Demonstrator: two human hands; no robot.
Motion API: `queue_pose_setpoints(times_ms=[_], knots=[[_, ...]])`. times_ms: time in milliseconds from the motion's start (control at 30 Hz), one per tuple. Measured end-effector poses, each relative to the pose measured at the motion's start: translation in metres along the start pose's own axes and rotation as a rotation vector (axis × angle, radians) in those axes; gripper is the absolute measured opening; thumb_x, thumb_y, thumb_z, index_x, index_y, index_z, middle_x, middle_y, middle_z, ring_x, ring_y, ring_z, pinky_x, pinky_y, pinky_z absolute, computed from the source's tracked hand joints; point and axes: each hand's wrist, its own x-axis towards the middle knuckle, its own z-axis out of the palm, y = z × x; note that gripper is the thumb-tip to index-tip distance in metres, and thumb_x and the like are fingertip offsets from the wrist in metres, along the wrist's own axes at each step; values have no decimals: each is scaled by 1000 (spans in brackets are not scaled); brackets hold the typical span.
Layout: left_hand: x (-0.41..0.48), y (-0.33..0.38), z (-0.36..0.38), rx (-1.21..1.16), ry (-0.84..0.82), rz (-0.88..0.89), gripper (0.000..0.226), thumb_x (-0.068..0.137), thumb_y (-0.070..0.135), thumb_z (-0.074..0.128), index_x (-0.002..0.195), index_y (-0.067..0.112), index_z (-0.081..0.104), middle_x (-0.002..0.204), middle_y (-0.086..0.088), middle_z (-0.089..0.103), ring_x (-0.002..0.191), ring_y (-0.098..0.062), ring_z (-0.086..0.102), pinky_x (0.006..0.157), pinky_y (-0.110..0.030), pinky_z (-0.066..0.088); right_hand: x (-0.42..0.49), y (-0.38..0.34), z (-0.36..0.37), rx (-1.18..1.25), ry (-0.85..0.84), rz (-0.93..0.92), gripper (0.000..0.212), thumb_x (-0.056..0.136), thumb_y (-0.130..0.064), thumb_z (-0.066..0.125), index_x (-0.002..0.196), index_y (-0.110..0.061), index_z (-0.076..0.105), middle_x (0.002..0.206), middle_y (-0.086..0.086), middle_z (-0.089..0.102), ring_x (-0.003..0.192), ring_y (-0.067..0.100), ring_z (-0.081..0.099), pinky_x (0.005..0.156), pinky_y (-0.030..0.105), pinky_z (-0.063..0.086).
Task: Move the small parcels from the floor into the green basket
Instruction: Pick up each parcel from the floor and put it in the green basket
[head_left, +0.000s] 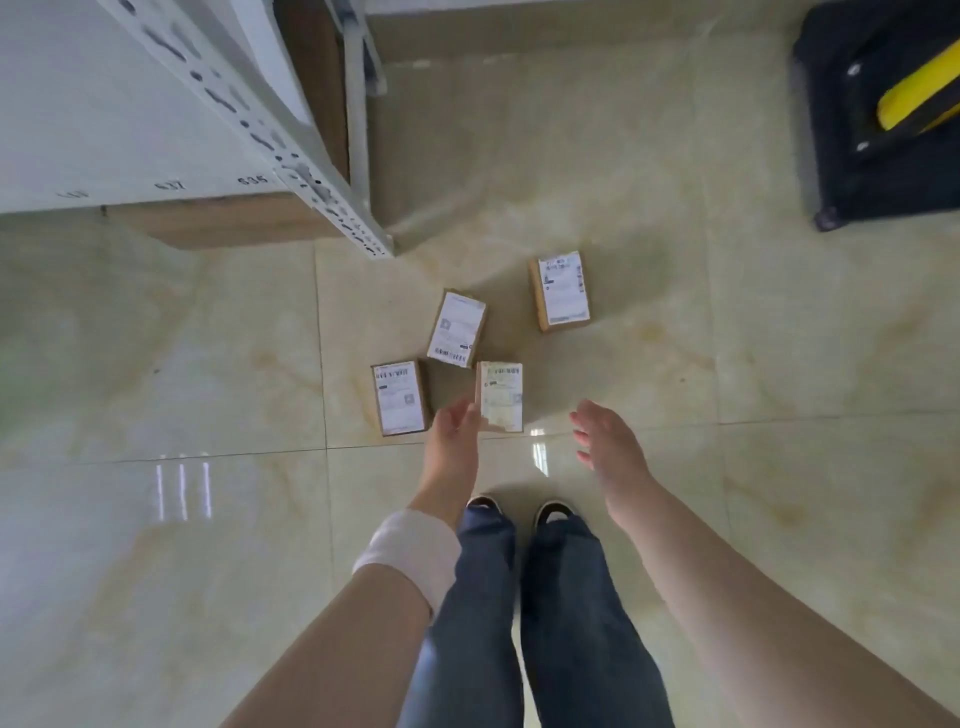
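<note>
Several small brown parcels with white labels lie on the tiled floor ahead of my feet. The nearest parcel (501, 397) sits just past my left hand (454, 436), whose spread fingers overlap its left edge; I cannot tell if they touch it. Another parcel (399, 397) lies to the left, one parcel (457, 330) beyond, and the farthest parcel (562, 291) to the right. My right hand (605, 441) hovers open to the right of the nearest parcel, holding nothing. The green basket is out of view.
A white metal shelf (291, 140) with a wooden base stands at the upper left. A dark cart with a yellow part (883, 130) sits at the upper right. My feet (519, 512) stand just behind the parcels on the glossy tile.
</note>
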Motion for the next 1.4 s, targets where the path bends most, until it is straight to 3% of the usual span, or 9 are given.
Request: queue_pose_setpoints(times_ms=[200,367,600,667,767,833,1000,1200,1400], knots=[[198,-107,46,150,40,31,48,95,38,40,134,10,37,128,-2,50,104,-21,51,86,-31,37,209,90,59,-232,-29,-159,48,97,-40,36,136,-11,41,138,10,48,130,25,42,99,29,35],[292,-164,57,124,43,241,56,93,42,42,143,20,31,145,-4,42,134,-18,40,113,-40,33,303,147,99,-291,5,-310,68,83,-57,29,142,-24,34,132,5,46,128,21,28,107,27,23],[299,-179,62,-80,-90,270,49,82,58,43,129,45,42,136,2,50,127,-14,47,108,-37,40,314,166,106,-133,-47,-338,67,76,-79,32,126,-37,45,129,0,54,127,27,45,104,53,40],[283,-172,60,-77,-99,249,39,87,56,43,125,46,42,131,0,53,123,-16,50,103,-35,44,294,159,97,-77,-120,-288,52,86,-64,33,127,-32,42,128,0,54,119,18,53,98,44,49],[228,-154,50,-156,-125,203,39,98,30,37,135,18,37,119,-2,54,108,-14,54,83,-14,51,238,139,79,-90,-230,-256,42,98,-40,27,135,-22,35,119,-9,56,100,-4,60,79,18,54],[175,-139,35,-199,-113,181,43,98,31,36,139,17,33,125,-4,54,113,-16,54,89,-18,51,190,119,68,-140,-258,-259,42,99,-36,30,138,-23,34,112,-17,55,92,-12,58,76,11,51],[9,-83,-18,-322,-34,105,48,97,41,32,143,29,32,142,-6,49,127,-23,50,107,-47,41,23,56,56,-267,-284,-244,68,88,-55,43,147,-25,26,140,1,50,121,13,54,101,30,46],[-155,-18,-100,-532,54,166,50,95,46,36,141,26,38,139,-6,52,125,-22,52,107,-47,41,-153,-17,74,-306,-296,-358,46,96,-37,41,137,-15,39,114,-1,59,91,2,60,59,-2,45],[-232,-32,-204,-744,224,253,67,79,56,45,139,26,41,138,-6,54,124,-24,53,107,-50,41,-263,-34,159,-373,-404,-509,40,99,-30,39,129,-6,47,119,8,61,92,10,61,75,12,51]])
